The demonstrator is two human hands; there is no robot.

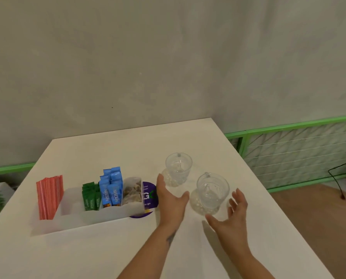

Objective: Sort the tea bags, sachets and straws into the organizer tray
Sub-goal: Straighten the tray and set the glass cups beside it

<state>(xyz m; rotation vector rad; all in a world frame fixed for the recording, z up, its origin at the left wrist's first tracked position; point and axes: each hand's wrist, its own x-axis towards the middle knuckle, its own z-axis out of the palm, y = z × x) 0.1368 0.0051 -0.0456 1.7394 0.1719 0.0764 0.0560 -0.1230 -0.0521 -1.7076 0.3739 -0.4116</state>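
A white organizer tray (99,218) stands on the left of the white table (99,256). From left to right it holds red-striped straws (49,196), green sachets (90,197), blue Nescafe sachets (110,188) and tea bags (132,191). One compartment between the straws and the green sachets looks empty. My left hand (171,200) hovers open just right of the tray, fingers straight. My right hand (231,216) is open too, fingers spread, beside the nearer glass mug (212,190). Neither hand holds anything.
A second glass mug (178,168) stands behind the first. A purple round coaster (151,195) lies partly under the tray's right end. The table's right edge drops to a wooden floor with a green-framed wire fence (300,152) and a black cable (338,184).
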